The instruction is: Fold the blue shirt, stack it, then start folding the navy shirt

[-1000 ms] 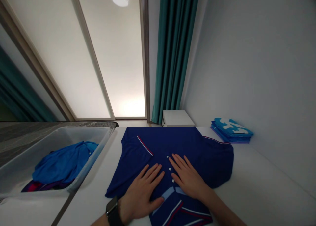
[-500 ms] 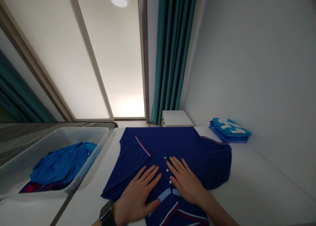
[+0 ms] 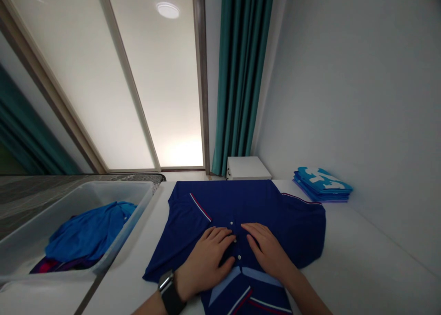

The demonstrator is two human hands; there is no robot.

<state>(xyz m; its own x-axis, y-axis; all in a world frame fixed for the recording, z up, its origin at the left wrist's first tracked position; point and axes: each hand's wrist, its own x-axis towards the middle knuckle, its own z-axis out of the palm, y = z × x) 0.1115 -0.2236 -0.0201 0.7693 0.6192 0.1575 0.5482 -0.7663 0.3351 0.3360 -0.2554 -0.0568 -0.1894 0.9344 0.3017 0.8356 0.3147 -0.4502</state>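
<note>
A dark blue polo shirt (image 3: pixel 241 200) lies spread on the white table, its collar towards me, with white buttons down the middle. The left sleeve, edged in red and white, is folded inward over the body. My left hand (image 3: pixel 212 255) rests on the shirt just left of the buttons, fingers slightly bent and thumb apart, gripping nothing. Right of the buttons, my right hand (image 3: pixel 265 248) touches the fabric with its fingers close together and the thumb apart. On my left wrist is a black watch (image 3: pixel 169 291).
To the left stands a translucent plastic bin (image 3: pixel 138 191) holding crumpled bright blue clothing (image 3: pixel 89 232) and some dark purple and red fabric. A stack of folded blue clothes (image 3: pixel 322 184) sits at the right against the wall. Beyond the table is a white cabinet (image 3: pixel 248 168).
Both hands have gone from lying flat with spread fingers to a more bent pose. The left hand has shifted right, nearer the buttons. The shirt's layout looks the same.
</note>
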